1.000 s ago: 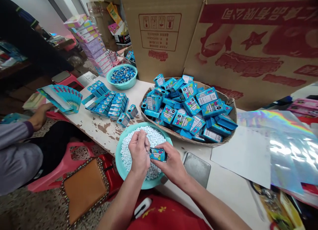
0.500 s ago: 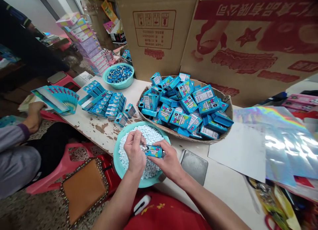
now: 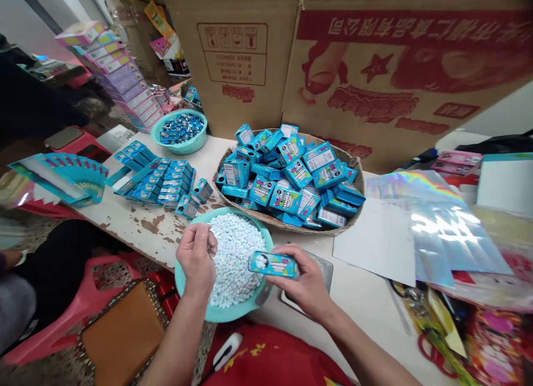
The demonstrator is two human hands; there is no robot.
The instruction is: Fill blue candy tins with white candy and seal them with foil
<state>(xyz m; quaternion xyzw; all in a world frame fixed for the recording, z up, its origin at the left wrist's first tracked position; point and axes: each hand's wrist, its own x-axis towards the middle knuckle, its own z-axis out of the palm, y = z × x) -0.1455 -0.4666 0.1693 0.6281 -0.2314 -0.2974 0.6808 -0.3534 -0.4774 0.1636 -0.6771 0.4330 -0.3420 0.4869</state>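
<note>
My right hand (image 3: 306, 283) grips a small blue candy box (image 3: 272, 263), held flat over the right rim of a teal bowl (image 3: 216, 312) full of small white candies (image 3: 235, 252). My left hand (image 3: 196, 257) hovers over the left side of that bowl with its fingers curled in; what they pinch, if anything, is hidden. Behind the bowl stands a wicker basket (image 3: 353, 205) piled with several more blue boxes (image 3: 291, 175). A metal tray (image 3: 325, 266) lies partly under my right hand.
Rows of blue boxes (image 3: 166, 178) lie on the worn white table (image 3: 137, 222), beside a second teal bowl (image 3: 180, 130) of blue wrapped sweets. Large cardboard cartons (image 3: 375, 69) stand behind. Holographic sheets (image 3: 437, 219) and white paper (image 3: 375, 241) lie right. Fanned flat cartons (image 3: 58, 175) and pink stools (image 3: 104, 275) are left.
My hands have drawn apart: the right carried the blue box rightward off the candies, the left stayed over the bowl. The view swung right, and the seated person's hand at left is gone.
</note>
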